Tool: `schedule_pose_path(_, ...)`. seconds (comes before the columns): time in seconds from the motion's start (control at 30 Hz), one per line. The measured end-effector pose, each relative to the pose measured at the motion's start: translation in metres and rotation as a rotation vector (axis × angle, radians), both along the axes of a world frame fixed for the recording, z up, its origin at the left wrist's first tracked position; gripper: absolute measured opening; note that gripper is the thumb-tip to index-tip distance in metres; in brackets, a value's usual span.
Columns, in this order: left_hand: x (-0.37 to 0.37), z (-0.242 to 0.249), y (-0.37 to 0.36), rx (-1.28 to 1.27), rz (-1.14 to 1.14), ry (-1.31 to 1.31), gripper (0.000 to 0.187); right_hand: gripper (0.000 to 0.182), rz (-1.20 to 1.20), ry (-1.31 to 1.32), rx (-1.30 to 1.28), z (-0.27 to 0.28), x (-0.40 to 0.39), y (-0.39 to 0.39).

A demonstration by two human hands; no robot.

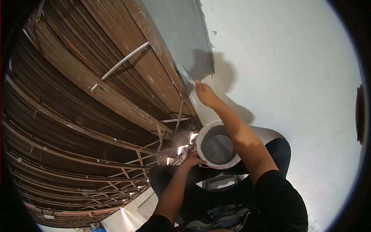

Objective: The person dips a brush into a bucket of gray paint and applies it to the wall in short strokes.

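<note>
My right hand (206, 94) is closed around a paintbrush (186, 75), its pale head against the wall at the lower end of a grey painted strip (170, 27). The strip has a ragged edge against the white wall (270, 69). My left hand (191, 159) grips the side of a white bucket (198, 145) between my knees. Grey paint (218, 149) lies inside the bucket, with a darker patch in its middle. My right forearm covers part of the bucket's rim.
Brown corrugated metal sheeting (77, 73) with a wooden frame (166, 58) runs along the left, meeting the wall. A bent white rod (125, 60) sticks out from it. Thin metal bars (141, 160) cross lower down. A dark object (360, 114) is at the right edge.
</note>
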State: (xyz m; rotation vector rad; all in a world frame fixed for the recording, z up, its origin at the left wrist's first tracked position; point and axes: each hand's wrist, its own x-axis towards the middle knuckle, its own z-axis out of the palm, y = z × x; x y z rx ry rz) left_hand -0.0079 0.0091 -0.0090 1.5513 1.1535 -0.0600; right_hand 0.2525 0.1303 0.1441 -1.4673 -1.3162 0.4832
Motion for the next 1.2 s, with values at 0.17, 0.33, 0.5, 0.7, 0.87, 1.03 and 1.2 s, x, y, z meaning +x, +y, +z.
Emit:
schedule_pose_path(0.17, 0.017, 0.046, -0.009, 0.03, 0.023, 0.122, 0.073, 0.05, -0.115, -0.092, -0.368, -0.063, 0.01, -0.058)
schedule_pose_path(0.33, 0.014, 0.031, -0.003, 0.003, -0.012, 0.073, 0.071, 0.042, -0.408, -0.015, -0.129, -0.018, 0.009, -0.065)
schedule_pose_path(0.5, -0.001, -0.011, 0.001, 0.016, 0.008, -0.088, 0.076, 0.035, -0.313, 0.117, 0.367, 0.127, -0.005, -0.038)
schedule_pose_path(0.7, 0.005, 0.018, -0.003, -0.04, -0.009, 0.043, 0.077, 0.033, -0.281, 0.013, 0.331, 0.132, -0.013, 0.0)
schedule_pose_path(0.87, 0.004, 0.009, 0.001, -0.139, 0.018, -0.048, 0.085, 0.038, -0.306, -0.004, 0.087, 0.019, -0.015, -0.01)
schedule_pose_path(1.03, 0.015, 0.049, -0.01, -0.001, 0.033, 0.072, 0.09, 0.036, -0.31, -0.138, -0.401, -0.048, 0.004, -0.068)
schedule_pose_path(1.2, 0.007, 0.037, -0.005, -0.09, -0.011, -0.037, 0.105, 0.038, -0.184, 0.139, -0.549, -0.088, 0.03, -0.113)
